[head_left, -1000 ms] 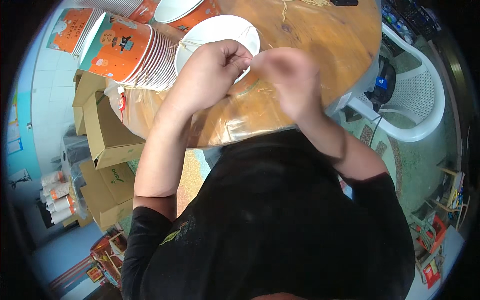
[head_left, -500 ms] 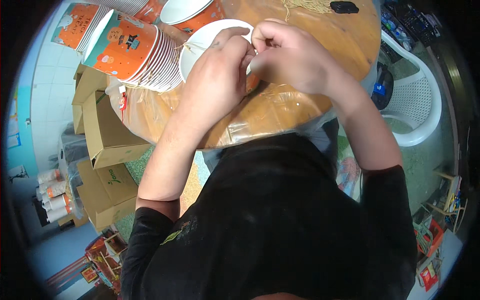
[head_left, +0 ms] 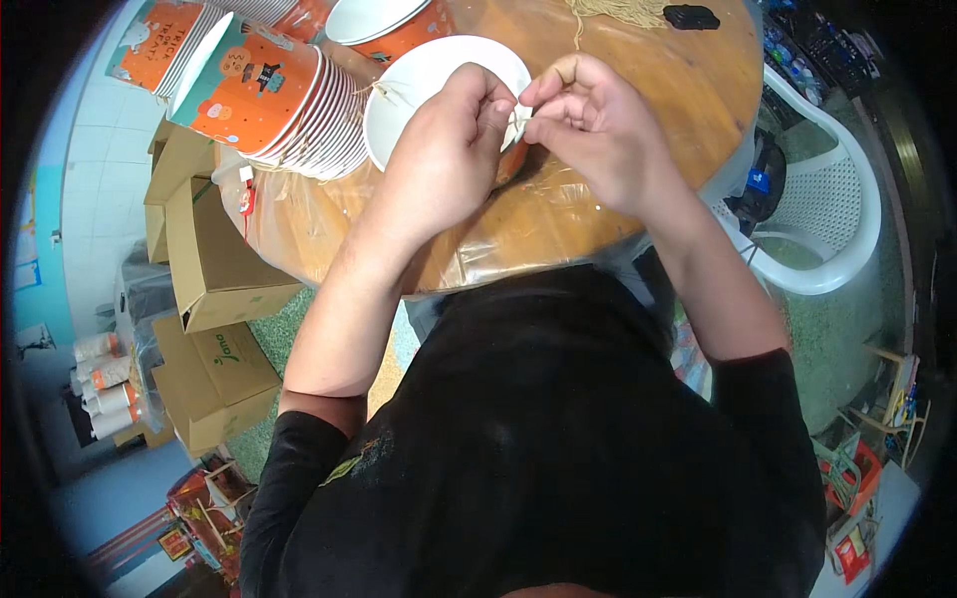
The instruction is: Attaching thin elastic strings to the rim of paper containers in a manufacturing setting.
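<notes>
In front of me on the table, a paper bucket shows its white inside, with orange outside just visible under my hands. A beige string is knotted through its left rim. At the right rim my left hand pinches string between thumb and forefinger, against the bucket's edge. My right hand pinches the same string between thumb and forefinger, with its other fingers loosely curled. Between the fingertips a small loop or knot shows, though its exact shape is too small to tell.
To the left lies a tilted stack of orange printed paper buckets, with more buckets behind. A bundle of beige strings and a black object lie at the far side. Cardboard boxes stand left; a white plastic chair stands right.
My right hand has turned and drawn slightly right, its thumb and forefinger now visible pinching the string. The bucket has shifted slightly right.
</notes>
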Demonstrator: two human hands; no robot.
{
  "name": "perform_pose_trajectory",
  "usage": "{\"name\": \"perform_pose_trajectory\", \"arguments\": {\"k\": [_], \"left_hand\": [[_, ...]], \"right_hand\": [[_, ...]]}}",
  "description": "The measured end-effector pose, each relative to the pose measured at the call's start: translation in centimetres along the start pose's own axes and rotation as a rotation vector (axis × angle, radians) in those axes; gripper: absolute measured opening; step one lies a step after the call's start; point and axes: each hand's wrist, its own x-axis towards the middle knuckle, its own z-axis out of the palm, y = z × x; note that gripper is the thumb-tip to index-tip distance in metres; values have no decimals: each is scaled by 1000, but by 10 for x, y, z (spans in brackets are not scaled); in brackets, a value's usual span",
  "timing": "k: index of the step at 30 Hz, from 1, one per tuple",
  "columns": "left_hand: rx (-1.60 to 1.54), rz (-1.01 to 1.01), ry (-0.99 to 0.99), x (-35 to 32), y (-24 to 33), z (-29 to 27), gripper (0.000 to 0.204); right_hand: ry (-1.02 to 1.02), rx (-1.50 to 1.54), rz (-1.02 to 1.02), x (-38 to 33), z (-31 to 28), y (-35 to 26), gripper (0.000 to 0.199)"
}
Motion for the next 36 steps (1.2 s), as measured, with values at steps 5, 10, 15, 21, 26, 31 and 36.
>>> {"name": "perform_pose_trajectory", "arguments": {"k": [5, 10, 15, 21, 26, 31, 36], "left_hand": [[-29, 2, 28, -3, -2, 2, 14], [-27, 29, 28, -4, 0, 4, 13], [-130, 225, 128, -8, 0, 7, 22], [149, 333, 48, -5, 4, 0, 25], [226, 341, 62, -9, 1, 1, 27], [203, 347, 87, -7, 3, 3, 18], [194, 250, 23, -7, 5, 2, 7]], "right_hand": [[88, -26, 40, -5, 12, 0, 24], [118, -173, 47, -2, 11, 6, 19], [144, 240, 33, -1, 10, 18, 18], [128, 277, 120, -6, 2, 13, 20], [74, 330, 187, -9, -5, 8, 18], [47, 343, 163, -12, -4, 8, 20], [87, 73, 16, -14, 3, 17, 16]]}}
